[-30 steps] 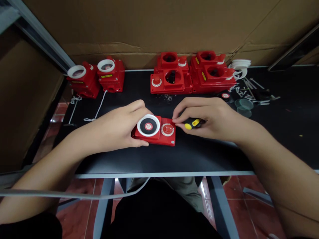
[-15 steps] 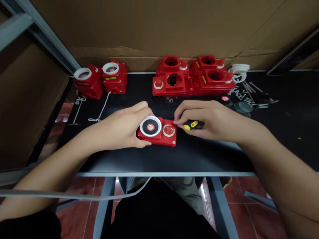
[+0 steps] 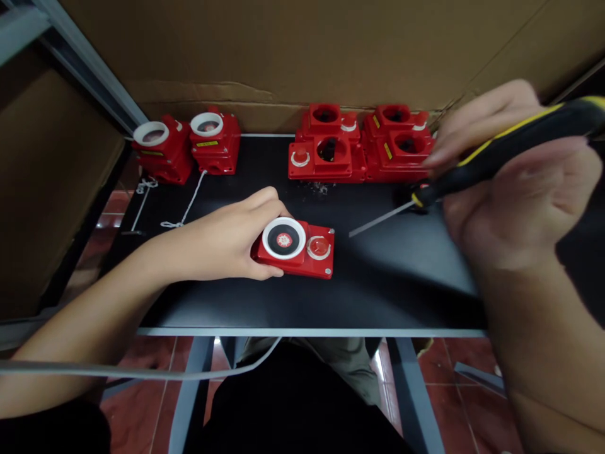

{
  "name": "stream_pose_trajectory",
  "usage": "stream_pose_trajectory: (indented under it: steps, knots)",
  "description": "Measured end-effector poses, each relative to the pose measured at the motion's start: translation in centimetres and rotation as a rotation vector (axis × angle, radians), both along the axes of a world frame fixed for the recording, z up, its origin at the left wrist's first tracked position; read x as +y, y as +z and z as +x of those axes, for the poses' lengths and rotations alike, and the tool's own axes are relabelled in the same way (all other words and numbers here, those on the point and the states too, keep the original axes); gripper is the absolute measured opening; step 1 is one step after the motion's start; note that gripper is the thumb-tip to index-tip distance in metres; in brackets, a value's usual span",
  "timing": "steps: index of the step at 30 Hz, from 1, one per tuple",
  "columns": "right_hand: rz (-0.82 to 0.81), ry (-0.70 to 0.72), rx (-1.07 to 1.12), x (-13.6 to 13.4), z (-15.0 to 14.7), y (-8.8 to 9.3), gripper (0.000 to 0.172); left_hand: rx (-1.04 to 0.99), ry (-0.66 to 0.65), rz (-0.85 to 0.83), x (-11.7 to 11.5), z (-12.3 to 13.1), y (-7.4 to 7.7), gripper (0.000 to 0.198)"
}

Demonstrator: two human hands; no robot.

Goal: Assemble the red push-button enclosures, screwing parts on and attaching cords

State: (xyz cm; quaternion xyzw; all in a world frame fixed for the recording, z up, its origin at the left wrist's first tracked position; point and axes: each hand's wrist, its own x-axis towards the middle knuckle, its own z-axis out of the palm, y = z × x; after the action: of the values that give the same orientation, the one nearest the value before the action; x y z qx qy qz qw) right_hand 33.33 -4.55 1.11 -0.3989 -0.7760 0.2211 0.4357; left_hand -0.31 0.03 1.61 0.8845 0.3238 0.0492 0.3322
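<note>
My left hand (image 3: 222, 239) wraps around the left end of a red box (image 3: 312, 258) lying on the black table (image 3: 378, 290). The box carries a white-ringed black disc with a red centre and a small clear round button beside it. My right hand (image 3: 515, 183) is raised close to the camera, well to the right of the box. Its fingers are closed on a black and yellow screwdriver (image 3: 496, 151), whose metal shaft points down and left toward the box without touching it.
Two red boxes with white rings (image 3: 184, 148) stand at the back left, with white string trailing from them. Several open red housings (image 3: 363, 142) are stacked at the back centre. A cardboard wall rises behind. Small parts lie at the back right, mostly hidden by my right hand.
My right hand has lifted away from the box's right edge, up and to the right, swinging the screwdriver so its shaft now shows. The left hand and box have stayed put.
</note>
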Motion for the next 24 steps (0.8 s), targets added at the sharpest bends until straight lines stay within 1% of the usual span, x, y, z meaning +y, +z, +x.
stream_pose_trajectory:
  steps: [5,6,8,9,11,13,17,20,22,24]
  knots:
    - [0.017,-0.069,0.072,0.4,-0.5,-0.6,0.052,0.019,-0.001,-0.005,-0.1,0.0,0.3,0.045]
    - [0.046,-0.085,0.116,0.5,-0.6,-0.7,0.051,0.020,-0.002,0.001,-0.2,0.0,0.3,0.045]
    - [0.160,-0.083,0.261,0.6,-1.0,-1.1,0.049,0.025,-0.007,0.014,-0.2,0.0,0.4,0.047]
    - [0.223,-0.062,0.332,0.7,-1.2,-1.3,0.049,0.030,-0.009,0.020,-0.2,-0.1,0.4,0.047]
    - [0.298,-0.009,0.408,0.8,-1.4,-1.5,0.046,0.038,-0.010,0.030,-0.2,-0.1,0.3,0.048]
    - [0.296,0.011,0.393,0.9,-1.5,-1.5,0.044,0.040,-0.010,0.035,-0.3,-0.1,0.3,0.049]
    - [0.266,-0.007,0.360,0.9,-1.3,-1.4,0.042,0.033,-0.014,0.028,-0.3,-0.1,0.3,0.049]
    - [0.222,0.009,0.350,0.8,-0.9,-1.2,0.041,0.028,-0.016,0.015,-0.2,-0.1,0.2,0.051]
    - [0.187,0.035,0.302,0.8,-0.5,-0.7,0.038,0.033,-0.017,0.015,-0.2,-0.1,0.2,0.051]
    - [0.160,0.079,0.210,1.1,0.0,0.3,0.030,0.036,-0.023,0.018,-0.1,-0.1,0.1,0.053]
